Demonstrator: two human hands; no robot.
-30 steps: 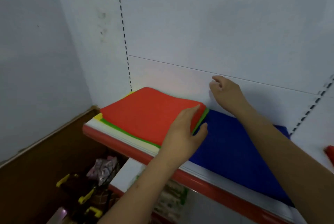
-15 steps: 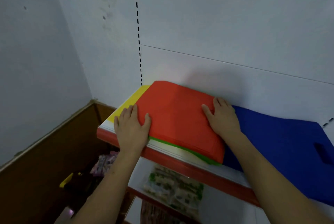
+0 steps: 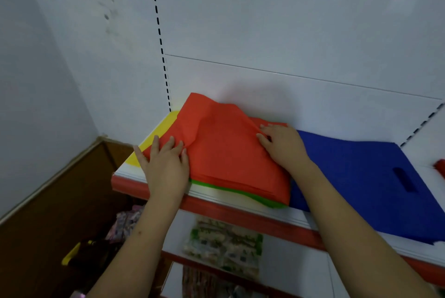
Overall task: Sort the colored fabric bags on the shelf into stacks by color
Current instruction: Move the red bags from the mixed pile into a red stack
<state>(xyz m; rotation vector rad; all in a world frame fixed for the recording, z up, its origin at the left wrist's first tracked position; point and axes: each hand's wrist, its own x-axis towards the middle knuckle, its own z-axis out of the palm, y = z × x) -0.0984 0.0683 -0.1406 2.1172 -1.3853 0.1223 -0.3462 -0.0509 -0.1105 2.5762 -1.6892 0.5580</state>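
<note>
A stack of red fabric bags (image 3: 228, 160) lies on the white shelf (image 3: 240, 215), on top of a green bag (image 3: 267, 200) and a yellow bag (image 3: 156, 134). The top red bag is bunched and raised at its far left corner. My left hand (image 3: 166, 167) holds its left edge, fingers on top and thumb beside the edge. My right hand (image 3: 284, 146) pinches its right edge with curled fingers. A blue bag (image 3: 361, 177) with a cut-out handle lies flat to the right, partly under the red stack.
Another red piece (image 3: 440, 167) shows at the far right edge. White back panel and a slotted upright stand behind the shelf. A lower shelf holds a packet (image 3: 224, 247). Brown floor and dark items with yellow parts (image 3: 72, 252) lie below left.
The top red bag has lifted and bunched up between my hands. My right hand's fingers have curled onto its right edge, and my left hand has slid further onto its left edge.
</note>
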